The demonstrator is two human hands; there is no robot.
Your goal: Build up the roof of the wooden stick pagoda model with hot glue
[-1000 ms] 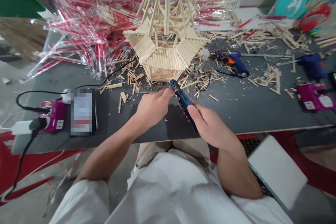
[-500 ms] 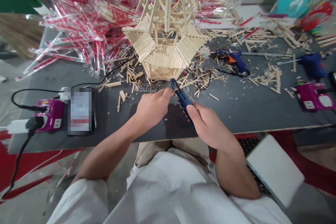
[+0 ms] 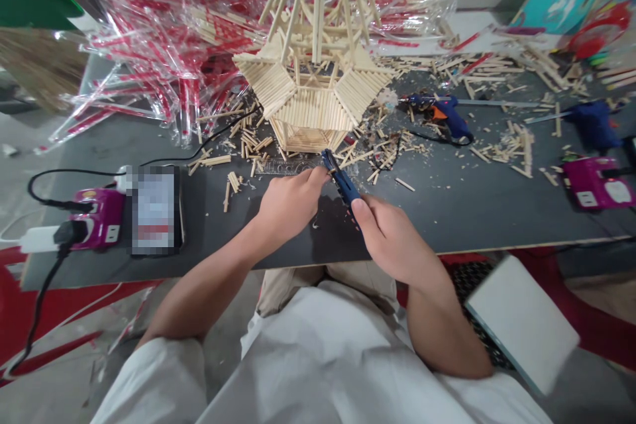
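Note:
My right hand (image 3: 395, 232) is wrapped around a pair of dark blue pliers (image 3: 344, 182), whose jaws point up and away from me. Close against those jaws, my left hand (image 3: 289, 204) is closed in a pinch; what its fingers hold is hidden. Just beyond both hands stands a model built of thin wooden sticks (image 3: 314, 108), with flared panels and long sticks rising to a point. A clear plastic ruler (image 3: 278, 167) lies in front of it, partly covered by my left hand. Short cut stick pieces (image 3: 256, 142) are scattered around the model's base.
A phone (image 3: 179, 212) and a purple power adapter (image 3: 99, 215) are at the left. Plastic wrappers (image 3: 163, 59) pile up behind. To the right lie a blue glue gun (image 3: 450, 118), another blue glue gun (image 3: 593, 124) and a second purple adapter (image 3: 596, 183). Black cables cross the table.
The camera view has shifted very slightly. My hands and the pliers hold almost the same position, with no clear movement of the pieces.

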